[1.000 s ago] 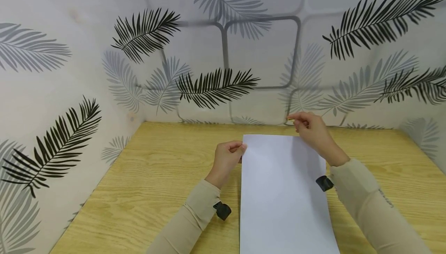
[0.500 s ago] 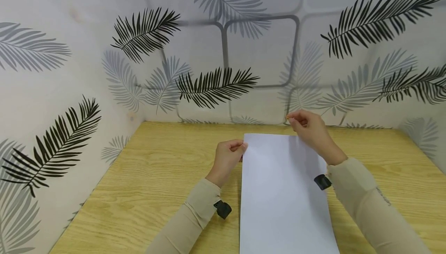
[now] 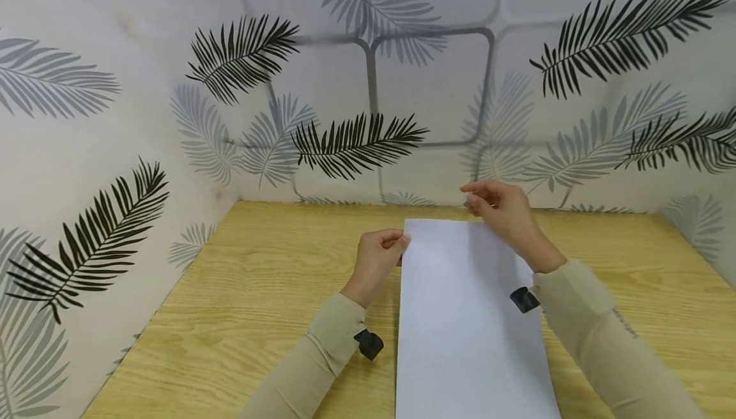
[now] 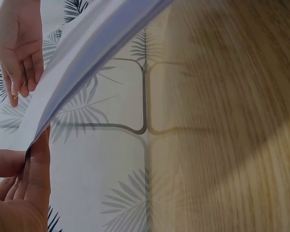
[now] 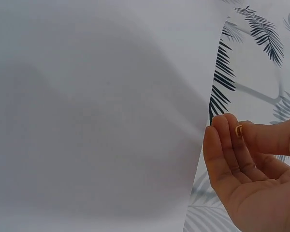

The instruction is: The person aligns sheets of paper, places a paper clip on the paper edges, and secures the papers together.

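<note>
White paper sheets stretch from the middle of the table toward me, and the left wrist view shows layers along their edge. My left hand pinches their far left corner between thumb and fingers. Above the far edge, toward the right corner, my right hand pinches a small yellow wire paper clip. In the right wrist view the clip is mostly covered by the thumb and fingertips, and it stands apart from the paper edge. The left wrist view also shows a bit of the clip at those fingertips.
The wood-grain table reaches back to a wall with a leaf print. A second patterned wall rises along the left side. Each wrist carries a small black camera.
My right hand has shifted a little to the left over the paper's far edge, with the paper clip still pinched. My left hand keeps its hold on the corner, nearly still.
</note>
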Demonstrator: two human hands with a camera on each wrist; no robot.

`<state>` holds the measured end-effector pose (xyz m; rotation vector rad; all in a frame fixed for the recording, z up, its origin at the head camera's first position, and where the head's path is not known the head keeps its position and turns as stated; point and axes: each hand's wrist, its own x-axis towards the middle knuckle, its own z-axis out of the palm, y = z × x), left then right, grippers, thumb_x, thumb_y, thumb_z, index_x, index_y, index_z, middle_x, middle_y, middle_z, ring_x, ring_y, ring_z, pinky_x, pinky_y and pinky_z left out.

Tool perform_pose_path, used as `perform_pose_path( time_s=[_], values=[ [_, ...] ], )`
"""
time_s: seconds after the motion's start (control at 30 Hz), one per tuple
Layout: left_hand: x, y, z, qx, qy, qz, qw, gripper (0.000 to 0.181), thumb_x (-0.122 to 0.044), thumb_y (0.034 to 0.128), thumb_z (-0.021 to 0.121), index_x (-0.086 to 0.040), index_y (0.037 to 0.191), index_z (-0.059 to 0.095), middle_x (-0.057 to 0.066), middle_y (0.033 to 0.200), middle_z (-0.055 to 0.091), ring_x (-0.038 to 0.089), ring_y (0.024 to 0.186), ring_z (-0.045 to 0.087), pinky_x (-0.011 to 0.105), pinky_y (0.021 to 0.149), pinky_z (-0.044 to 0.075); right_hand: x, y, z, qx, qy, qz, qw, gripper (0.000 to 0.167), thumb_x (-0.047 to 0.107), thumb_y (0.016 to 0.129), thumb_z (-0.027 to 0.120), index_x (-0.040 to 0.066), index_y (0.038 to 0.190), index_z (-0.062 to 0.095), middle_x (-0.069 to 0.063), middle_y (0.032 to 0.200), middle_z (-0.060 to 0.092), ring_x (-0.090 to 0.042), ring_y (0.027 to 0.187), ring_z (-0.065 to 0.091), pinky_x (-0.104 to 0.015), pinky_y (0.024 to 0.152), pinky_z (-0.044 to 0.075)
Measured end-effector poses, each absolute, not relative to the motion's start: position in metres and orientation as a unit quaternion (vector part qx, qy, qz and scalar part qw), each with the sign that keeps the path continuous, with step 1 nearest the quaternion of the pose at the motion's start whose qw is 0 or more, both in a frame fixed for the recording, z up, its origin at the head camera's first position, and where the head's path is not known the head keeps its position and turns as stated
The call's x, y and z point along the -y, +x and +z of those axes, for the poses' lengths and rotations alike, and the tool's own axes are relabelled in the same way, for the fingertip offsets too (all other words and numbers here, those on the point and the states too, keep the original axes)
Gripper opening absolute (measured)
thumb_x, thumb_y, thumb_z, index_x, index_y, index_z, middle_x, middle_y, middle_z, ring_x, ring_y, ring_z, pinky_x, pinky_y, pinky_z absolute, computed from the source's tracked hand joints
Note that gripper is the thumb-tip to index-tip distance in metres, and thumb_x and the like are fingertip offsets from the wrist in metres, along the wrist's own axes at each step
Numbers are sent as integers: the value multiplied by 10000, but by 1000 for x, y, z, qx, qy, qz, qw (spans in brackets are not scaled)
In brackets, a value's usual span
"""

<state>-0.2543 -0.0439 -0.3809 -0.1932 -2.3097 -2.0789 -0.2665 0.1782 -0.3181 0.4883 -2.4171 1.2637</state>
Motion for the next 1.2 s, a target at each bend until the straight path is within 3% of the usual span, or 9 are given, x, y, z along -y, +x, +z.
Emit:
perform_pose_path(
  time_s=[0.23, 0.43, 0.57, 0.77, 0.97, 1.2],
  values=[
    [43, -254, -379, 742, -60, -668, 9, 261, -113, 944, 631, 57, 1139, 672, 197, 959, 685, 89, 674, 600, 329, 685, 558, -173, -265, -315, 852, 161, 470, 167, 154, 2, 937, 601, -75, 1065, 642, -236, 938, 703, 79, 700, 617, -234, 693, 554],
    [42, -253, -378, 741, -56, -669, 12, 238, -111, 941, 635, 36, 1121, 687, 157, 931, 691, 95, 672, 606, 411, 747, 556, -169, -265, -314, 850, 151, 476, 164, 166, 51, 934, 628, -82, 1029, 652, -236, 963, 701, 88, 689, 600, -223, 679, 550],
    [42, -253, -377, 740, -50, -671, 10, 232, -110, 939, 637, 32, 1116, 689, 134, 911, 689, 101, 680, 607, 449, 778, 546, -166, -266, -315, 856, 146, 462, 182, 149, 79, 909, 672, -50, 981, 689, -209, 949, 710, 19, 701, 613, -167, 628, 506],
    [41, -253, -378, 740, -53, -671, 13, 217, -106, 938, 638, 33, 1094, 697, 104, 858, 682, 92, 658, 599, 431, 760, 553, -161, -268, -318, 857, 142, 451, 207, 124, 79, 893, 694, -29, 945, 726, -186, 913, 713, -186, 789, 652, -156, 613, 474],
    [42, -255, -379, 740, -54, -671, 14, 209, -100, 933, 643, 32, 1084, 701, 107, 853, 683, 89, 656, 597, 372, 718, 562, -158, -266, -320, 854, 132, 468, 184, 152, 107, 891, 703, -21, 968, 726, -176, 925, 716, -131, 763, 648, -171, 619, 477],
    [41, -254, -379, 740, -47, -671, 14, 211, -103, 931, 647, 30, 1086, 702, 108, 869, 688, 92, 663, 598, 409, 739, 558, -154, -268, -322, 858, 135, 459, 186, 152, 108, 881, 715, -21, 960, 734, -173, 905, 721, -179, 764, 670, -169, 602, 472]
  ],
)
